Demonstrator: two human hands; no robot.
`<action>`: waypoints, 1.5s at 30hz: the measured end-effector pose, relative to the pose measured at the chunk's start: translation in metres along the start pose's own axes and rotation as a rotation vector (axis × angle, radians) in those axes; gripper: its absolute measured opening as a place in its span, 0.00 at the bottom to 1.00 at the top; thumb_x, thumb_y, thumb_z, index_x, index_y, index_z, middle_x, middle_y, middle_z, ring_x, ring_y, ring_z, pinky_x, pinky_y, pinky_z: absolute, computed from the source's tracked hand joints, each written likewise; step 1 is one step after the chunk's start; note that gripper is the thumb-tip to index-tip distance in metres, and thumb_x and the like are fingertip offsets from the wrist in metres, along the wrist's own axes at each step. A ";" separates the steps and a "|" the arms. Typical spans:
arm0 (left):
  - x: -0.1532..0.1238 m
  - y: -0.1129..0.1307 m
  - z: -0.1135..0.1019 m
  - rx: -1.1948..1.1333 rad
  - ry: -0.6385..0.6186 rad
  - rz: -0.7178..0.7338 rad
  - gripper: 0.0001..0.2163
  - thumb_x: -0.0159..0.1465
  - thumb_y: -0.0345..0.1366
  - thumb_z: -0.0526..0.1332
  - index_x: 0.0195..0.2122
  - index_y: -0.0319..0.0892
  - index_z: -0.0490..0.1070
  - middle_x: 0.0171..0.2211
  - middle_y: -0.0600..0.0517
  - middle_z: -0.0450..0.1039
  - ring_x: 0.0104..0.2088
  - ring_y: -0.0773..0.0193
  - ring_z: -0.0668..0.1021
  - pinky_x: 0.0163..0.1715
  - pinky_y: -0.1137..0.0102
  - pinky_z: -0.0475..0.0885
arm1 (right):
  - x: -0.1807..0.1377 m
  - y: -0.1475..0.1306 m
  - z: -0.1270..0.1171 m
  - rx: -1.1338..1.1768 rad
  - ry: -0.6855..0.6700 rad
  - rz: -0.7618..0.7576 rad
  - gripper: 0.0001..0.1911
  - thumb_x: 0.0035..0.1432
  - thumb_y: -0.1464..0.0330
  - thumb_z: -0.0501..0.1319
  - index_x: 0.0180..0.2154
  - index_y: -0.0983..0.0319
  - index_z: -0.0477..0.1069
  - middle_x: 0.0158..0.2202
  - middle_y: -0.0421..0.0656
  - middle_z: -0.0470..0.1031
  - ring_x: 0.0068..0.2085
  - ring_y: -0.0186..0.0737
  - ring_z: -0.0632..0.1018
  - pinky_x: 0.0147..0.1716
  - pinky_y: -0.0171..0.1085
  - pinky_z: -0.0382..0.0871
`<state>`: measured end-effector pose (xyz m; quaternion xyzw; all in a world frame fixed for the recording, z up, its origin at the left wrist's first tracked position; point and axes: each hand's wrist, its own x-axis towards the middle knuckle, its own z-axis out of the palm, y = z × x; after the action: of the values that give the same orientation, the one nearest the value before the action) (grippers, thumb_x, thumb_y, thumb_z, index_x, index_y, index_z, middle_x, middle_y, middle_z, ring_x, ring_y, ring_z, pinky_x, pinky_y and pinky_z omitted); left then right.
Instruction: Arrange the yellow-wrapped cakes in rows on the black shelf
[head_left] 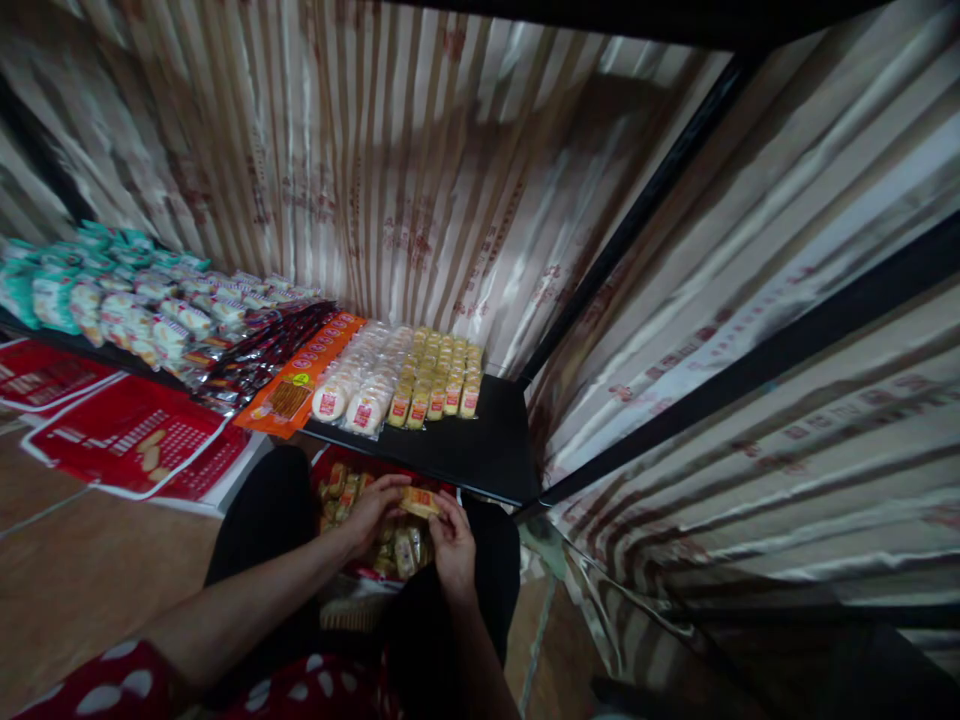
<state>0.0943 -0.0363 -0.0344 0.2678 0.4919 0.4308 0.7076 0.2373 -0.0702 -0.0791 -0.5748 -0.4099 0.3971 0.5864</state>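
Between my two hands is a small wrapped snack pack (420, 502), yellowish with an orange label. My left hand (373, 515) grips its left end with the fingertips, and my right hand (453, 545) pinches the right end. Under them, between my knees, an open red-edged box (321, 462) holds many similar yellow packs (405, 552). Just beyond, on a black shelf (495, 440), rows of yellow wrapped packs (439, 385) stand beside rows of white round wrapped crackers (364, 400).
Left of the crackers lie an orange snack bag (289, 390), dark shiny packets (247, 360), and white and teal packets (150, 290). Red printed bags (142, 440) lie on the floor at left. Black frame bars (645, 220) and striped curtain cloth (420, 150) enclose the shelf.
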 end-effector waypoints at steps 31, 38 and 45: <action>0.086 0.051 0.100 0.484 -0.277 0.416 0.20 0.54 0.26 0.54 0.50 0.37 0.64 0.38 0.49 0.71 0.33 0.69 0.74 0.37 0.72 0.70 | 0.098 -0.053 -0.043 -0.380 0.055 -0.179 0.16 0.53 0.63 0.58 0.43 0.61 0.73 0.40 0.46 0.75 0.36 0.38 0.75 0.33 0.34 0.72; 0.088 0.030 0.108 0.709 0.022 0.558 0.17 0.57 0.27 0.52 0.48 0.40 0.65 0.46 0.46 0.68 0.42 0.64 0.74 0.43 0.67 0.71 | 0.139 -0.027 -0.039 -0.247 0.179 -0.075 0.20 0.49 0.59 0.60 0.41 0.64 0.71 0.38 0.47 0.75 0.37 0.40 0.75 0.35 0.36 0.72; 0.113 0.013 0.110 0.730 -0.053 0.602 0.20 0.56 0.24 0.51 0.50 0.41 0.66 0.54 0.46 0.65 0.51 0.63 0.71 0.55 0.65 0.65 | 0.190 -0.021 -0.023 -0.314 0.188 -0.080 0.19 0.49 0.58 0.58 0.40 0.63 0.71 0.37 0.47 0.76 0.36 0.40 0.76 0.40 0.38 0.70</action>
<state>0.2084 0.0734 -0.0355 0.6406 0.4934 0.4088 0.4231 0.3246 0.0994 -0.0539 -0.6770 -0.4328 0.2494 0.5405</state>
